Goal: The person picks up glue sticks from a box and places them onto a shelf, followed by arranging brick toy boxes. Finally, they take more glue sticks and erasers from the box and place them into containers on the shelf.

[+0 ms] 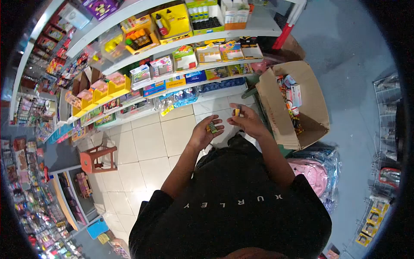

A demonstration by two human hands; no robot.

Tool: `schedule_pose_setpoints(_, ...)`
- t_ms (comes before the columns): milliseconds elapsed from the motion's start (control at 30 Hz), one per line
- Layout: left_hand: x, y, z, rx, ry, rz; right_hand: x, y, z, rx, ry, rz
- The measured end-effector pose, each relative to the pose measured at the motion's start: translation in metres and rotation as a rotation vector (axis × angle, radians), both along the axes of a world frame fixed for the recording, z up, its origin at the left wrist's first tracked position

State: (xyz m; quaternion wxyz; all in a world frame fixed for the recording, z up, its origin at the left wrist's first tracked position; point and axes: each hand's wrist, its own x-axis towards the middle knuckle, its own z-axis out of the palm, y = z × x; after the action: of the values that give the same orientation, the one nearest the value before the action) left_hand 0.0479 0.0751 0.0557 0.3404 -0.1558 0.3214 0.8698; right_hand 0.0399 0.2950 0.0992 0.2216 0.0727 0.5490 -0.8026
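Observation:
My left hand (204, 133) is held palm up in front of my body, fingers curled around a small green-and-yellow patterned packet (211, 127). Just to its right, my right hand (248, 121) pinches a small block with yellow, white and dark bands (237, 112) between thumb and fingers. Both items are too small to name exactly. The hands are apart, above the tiled floor (148, 140) and in front of the lower shelves.
A shelf rack (172, 41) with several stationery boxes stands ahead. At the right is an open cardboard box (276, 108) holding mixed goods, with a pink bag in plastic (310, 175) below it. A red-brown stool (99, 159) stands at the left, near a hanging-goods display (36, 203).

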Motion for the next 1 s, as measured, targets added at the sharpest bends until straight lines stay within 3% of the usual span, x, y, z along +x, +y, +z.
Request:
schedule_pose_setpoints(167,0.010,-0.034,0.020,-0.141,0.065,0.067,-0.004,-0.029,0.013,0.192,0.170,0.154)
schedule_pose_setpoints(300,0.016,-0.051,0.028,-0.212,0.088,0.138,-0.003,-0.055,0.027,0.175,0.198,0.130)
schedule_pose_setpoints(767,0.037,-0.069,0.030,-0.178,0.148,0.217,-0.002,-0.088,0.018,0.502,0.445,0.309)
schedule_pose_setpoints(1000,0.033,-0.064,0.022,-0.177,0.165,0.294,-0.005,-0.083,0.007,0.365,0.428,0.235)
